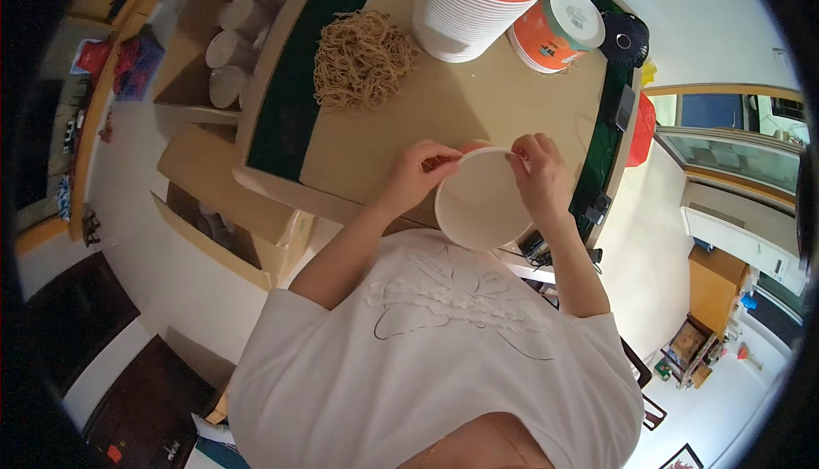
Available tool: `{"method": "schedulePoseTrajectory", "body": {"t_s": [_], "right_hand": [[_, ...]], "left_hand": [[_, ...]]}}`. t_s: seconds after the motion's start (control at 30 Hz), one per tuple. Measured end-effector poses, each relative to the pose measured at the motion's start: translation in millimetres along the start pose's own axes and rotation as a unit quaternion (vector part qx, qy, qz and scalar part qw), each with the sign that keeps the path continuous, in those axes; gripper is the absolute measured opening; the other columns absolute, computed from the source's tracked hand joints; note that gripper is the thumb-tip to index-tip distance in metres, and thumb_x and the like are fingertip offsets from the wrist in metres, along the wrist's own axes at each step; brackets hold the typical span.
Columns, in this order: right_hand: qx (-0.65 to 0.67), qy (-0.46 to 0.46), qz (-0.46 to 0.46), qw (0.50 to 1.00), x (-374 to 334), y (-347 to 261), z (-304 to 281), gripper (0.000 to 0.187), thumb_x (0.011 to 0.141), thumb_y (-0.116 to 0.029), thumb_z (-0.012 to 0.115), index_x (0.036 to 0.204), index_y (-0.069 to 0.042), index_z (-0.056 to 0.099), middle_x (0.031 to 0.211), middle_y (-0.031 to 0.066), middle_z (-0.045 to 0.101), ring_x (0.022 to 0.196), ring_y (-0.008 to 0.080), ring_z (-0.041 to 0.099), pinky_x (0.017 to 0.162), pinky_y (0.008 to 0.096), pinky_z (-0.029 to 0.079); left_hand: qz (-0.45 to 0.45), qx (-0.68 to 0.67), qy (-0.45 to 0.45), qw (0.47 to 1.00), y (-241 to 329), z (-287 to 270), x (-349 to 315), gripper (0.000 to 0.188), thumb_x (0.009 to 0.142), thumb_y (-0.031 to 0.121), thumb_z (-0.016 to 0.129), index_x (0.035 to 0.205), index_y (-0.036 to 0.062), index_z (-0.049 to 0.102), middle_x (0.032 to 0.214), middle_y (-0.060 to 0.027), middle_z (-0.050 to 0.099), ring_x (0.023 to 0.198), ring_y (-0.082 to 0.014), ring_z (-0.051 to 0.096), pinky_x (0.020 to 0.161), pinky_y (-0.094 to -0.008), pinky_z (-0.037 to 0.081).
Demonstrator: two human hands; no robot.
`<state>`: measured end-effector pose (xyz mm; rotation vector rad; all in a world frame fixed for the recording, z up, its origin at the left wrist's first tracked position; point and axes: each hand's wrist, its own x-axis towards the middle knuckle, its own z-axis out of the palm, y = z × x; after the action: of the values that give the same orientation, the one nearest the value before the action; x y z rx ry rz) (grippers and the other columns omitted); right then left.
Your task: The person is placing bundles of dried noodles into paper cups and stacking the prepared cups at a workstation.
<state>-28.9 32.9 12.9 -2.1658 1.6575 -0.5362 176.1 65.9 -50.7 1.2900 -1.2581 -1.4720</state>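
A round paper tub [482,205] with a pale inside is held up between my hands at the table's near edge, its open mouth toward me. A bit of orange outer wall shows past its far rim. My left hand [424,177] pinches the rim at its upper left, thumb and fingers closed. At the upper right of the rim, my right hand [543,175] is closed on it in the same way. Whether a thin string lies in either pinch cannot be made out. Beyond my left hand lies a tangled heap of tan strings [363,60].
A tall stack of nested orange-and-white tubs [478,8] stands far on the cardboard-covered table [503,102]. Right of it are an upturned tub [572,30] and a dark round object [625,40]. Left of the table, cardboard boxes [183,166] hold several wrapped pale tubs.
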Motion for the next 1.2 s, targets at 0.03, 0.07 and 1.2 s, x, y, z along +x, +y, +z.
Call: {"method": "schedulePoseTrajectory", "body": {"t_s": [0.03, 0.07, 1.2], "right_hand": [[0.031, -0.005, -0.009, 0.999, -1, -1, -1, 0.012, 0.073, -0.007, 0.064, 0.081, -0.006, 0.054, 0.077, 0.0087, 0.054, 0.075, 0.0282, 0.054, 0.065, 0.0384, 0.046], [0.029, -0.006, -0.009, 1.0, -1, 0, -2, 0.012, 0.073, -0.007, 0.064, 0.081, -0.006, 0.054, 0.077, 0.0087, 0.054, 0.075, 0.0282, 0.054, 0.065, 0.0384, 0.046], [0.091, 0.044, -0.042, 0.994, 44, 1, -49, 0.01, 0.083, -0.007, 0.06, 0.089, -0.003, 0.053, 0.073, 0.0094, 0.057, 0.065, 0.0175, 0.055, 0.057, 0.0287, 0.046]], "left_hand": [[-0.024, -0.008, -0.011, 1.0, -2, -1, 3, 0.013, 0.083, 0.008, 0.06, 0.093, 0.0019, 0.066, 0.085, -0.0052, 0.062, 0.078, -0.0127, 0.059, 0.07, -0.0244, 0.047], [-0.024, -0.01, -0.011, 1.0, -2, -1, 4, 0.013, 0.083, 0.008, 0.06, 0.093, 0.0019, 0.066, 0.085, -0.0052, 0.062, 0.078, -0.0127, 0.059, 0.07, -0.0244, 0.047], [-0.089, 0.025, 0.192, 0.977, -20, -66, 62, 0.013, 0.083, 0.011, 0.059, 0.091, 0.0024, 0.064, 0.078, -0.0046, 0.062, 0.07, -0.0128, 0.059, 0.062, -0.0239, 0.047]]}}
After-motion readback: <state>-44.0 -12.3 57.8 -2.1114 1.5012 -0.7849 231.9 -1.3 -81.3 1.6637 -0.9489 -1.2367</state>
